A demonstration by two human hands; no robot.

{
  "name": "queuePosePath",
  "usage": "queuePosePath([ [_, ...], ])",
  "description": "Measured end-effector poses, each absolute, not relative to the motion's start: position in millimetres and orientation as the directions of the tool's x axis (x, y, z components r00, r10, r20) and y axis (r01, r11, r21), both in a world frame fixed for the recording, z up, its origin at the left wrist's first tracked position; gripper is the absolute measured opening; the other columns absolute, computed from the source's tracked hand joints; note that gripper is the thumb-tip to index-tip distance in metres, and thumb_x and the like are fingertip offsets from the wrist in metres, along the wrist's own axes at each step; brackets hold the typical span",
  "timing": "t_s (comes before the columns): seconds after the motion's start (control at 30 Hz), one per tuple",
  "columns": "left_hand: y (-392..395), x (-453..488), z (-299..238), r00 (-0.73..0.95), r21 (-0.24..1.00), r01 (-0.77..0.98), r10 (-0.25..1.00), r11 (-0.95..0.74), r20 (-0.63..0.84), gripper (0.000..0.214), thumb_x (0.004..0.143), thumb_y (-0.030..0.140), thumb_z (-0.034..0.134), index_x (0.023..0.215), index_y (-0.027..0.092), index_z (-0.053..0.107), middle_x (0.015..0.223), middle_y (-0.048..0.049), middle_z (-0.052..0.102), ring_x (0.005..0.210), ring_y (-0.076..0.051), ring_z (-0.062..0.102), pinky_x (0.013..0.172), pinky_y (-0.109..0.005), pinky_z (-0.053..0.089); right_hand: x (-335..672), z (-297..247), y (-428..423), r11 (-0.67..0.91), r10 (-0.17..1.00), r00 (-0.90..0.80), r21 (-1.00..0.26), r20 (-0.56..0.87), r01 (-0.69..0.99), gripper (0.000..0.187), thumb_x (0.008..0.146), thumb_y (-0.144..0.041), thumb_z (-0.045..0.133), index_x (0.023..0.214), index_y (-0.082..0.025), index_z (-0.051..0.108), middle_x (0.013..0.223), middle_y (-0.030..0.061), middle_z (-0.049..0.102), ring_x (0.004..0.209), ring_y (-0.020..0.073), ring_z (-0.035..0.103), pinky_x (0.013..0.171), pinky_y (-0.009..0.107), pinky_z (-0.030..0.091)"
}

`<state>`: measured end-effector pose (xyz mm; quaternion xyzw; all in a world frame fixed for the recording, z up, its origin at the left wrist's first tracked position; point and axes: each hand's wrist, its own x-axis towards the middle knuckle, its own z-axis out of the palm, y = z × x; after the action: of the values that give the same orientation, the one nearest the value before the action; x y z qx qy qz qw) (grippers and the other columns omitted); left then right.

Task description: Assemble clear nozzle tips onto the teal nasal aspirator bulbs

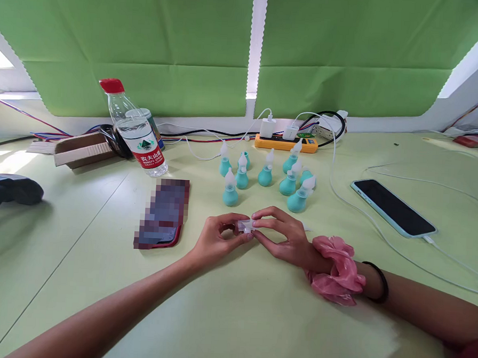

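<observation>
Head cam: small clear plastic piece (243, 225) btwn L hand (214, 236) & R hand (284, 236), thumb + fingertips of each pinching it, neither nearer; long axis unclear; teal, round-bellied bulbs (265, 176) w/ frosted tips beyond.

Small see-through plastic piece (244, 225), pale with whitish glints. Pinched between fingertips of left hand (219, 235) and right hand (282, 234), partly covered by them. Over pale green tabletop (232, 312); exact shape too small to make out.
</observation>
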<state>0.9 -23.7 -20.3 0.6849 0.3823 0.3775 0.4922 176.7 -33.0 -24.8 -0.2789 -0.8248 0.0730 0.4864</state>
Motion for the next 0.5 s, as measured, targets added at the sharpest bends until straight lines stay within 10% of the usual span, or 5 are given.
queuePosePath([
  [0.5, -23.6, -0.6, -22.2, 0.442, 0.942, 0.199, 0.883, -0.269, 0.159, 0.029, 0.068, 0.033, 0.064, 0.087, 0.011, 0.060, 0.079, -0.0064, 0.063, 0.074, -0.017, 0.057, 0.069, -0.029, 0.046, 177.4, -24.7, -32.5, 0.836, 0.534, -0.391, -0.397, 0.750, 0.380, 0.019, 0.073, -0.009, 0.058, 0.089, -0.020, 0.055, 0.089, 0.0059, 0.058, 0.081, 0.0126, 0.059, 0.068, 0.024, 0.051],
])
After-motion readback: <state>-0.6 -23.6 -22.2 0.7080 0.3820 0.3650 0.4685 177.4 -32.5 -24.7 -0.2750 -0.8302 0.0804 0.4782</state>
